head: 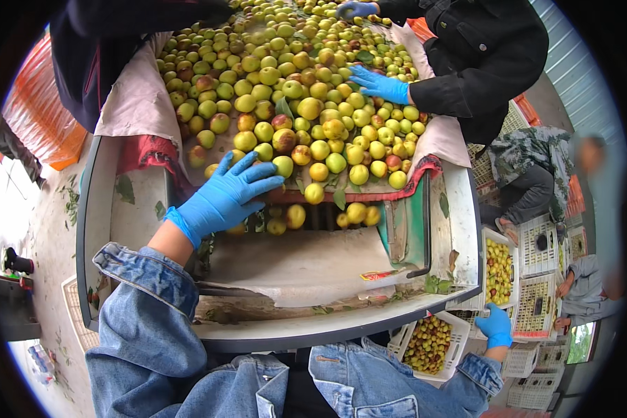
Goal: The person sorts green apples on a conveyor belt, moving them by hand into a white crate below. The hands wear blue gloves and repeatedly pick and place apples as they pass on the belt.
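Observation:
My left hand (224, 193), in a blue glove, lies with fingers spread at the lower left edge of a heap of green and reddish jujube-like fruit (292, 104). Its fingertips touch or nearly touch a few of the fruits. Several fruits (295, 216) sit below the red-edged cloth (355, 197), over dark slats. Off to the right, my right hand (495, 325), also gloved in blue, is at the near end of a white plastic crate of fruit (499, 271). Its fingers are partly curled, and whether they grip the rim is unclear.
A co-worker's blue-gloved hand (380, 85) rests on the heap, with another gloved hand (356, 9) farther back. A dark-sleeved person stands at the left. The sorting table's raised rim (345, 334) runs before me. Another fruit crate (433, 345) and stacked crates (538, 303) stand right, near other people.

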The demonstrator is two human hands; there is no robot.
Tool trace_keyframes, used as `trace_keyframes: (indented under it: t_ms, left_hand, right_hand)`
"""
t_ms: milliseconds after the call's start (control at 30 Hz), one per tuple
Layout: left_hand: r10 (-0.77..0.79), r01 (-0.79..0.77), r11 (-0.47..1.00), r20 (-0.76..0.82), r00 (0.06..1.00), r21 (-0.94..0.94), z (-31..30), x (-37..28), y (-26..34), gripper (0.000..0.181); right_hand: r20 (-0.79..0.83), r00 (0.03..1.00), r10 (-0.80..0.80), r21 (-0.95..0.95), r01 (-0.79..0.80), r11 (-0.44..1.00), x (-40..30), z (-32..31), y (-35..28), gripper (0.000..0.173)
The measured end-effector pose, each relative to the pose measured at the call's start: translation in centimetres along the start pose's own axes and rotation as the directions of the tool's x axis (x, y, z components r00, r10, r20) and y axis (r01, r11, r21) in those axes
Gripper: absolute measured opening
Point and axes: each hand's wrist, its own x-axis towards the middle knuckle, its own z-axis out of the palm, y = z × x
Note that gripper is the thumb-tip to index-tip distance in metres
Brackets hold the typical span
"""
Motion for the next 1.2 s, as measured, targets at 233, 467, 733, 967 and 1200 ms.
trace_keyframes:
  t_ms: [233,467,733,967,1200]
  left_hand:
    - [-0.331,0.312,0.937,0.109,0.937,0.161,-1.1,-0.5,0.7,0.082]
    - [-0.134,0.131,0.99,0.079,0.988,0.048,-1.2,-0.4,0.8,0.073]
    - [0.032,-0.034,0.995,0.016,0.999,0.093,-0.3,-0.4,-0.9,0.043]
    - [-0.446,0.416,0.869,0.057,0.893,0.267,-1.7,0.3,1.2,0.086]
    - [-0.444,0.43,0.88,0.029,0.895,0.2,-1.2,0.5,0.8,0.082]
  right_hand:
    - [-0.379,0.624,-0.684,0.475,0.765,0.435,5.7,-9.6,-23.2,0.068]
    - [-0.275,0.69,-0.67,-0.016,0.693,0.72,12.4,-6.2,-37.6,0.076]
    - [-0.325,0.386,-0.863,0.011,0.914,0.405,9.8,-6.5,-40.5,0.071]
    - [-0.381,0.812,-0.442,0.273,0.555,0.786,17.8,-5.3,-37.6,0.084]
    - [-0.439,0.694,-0.57,0.311,0.713,0.629,12.9,-6.6,-42.1,0.085]
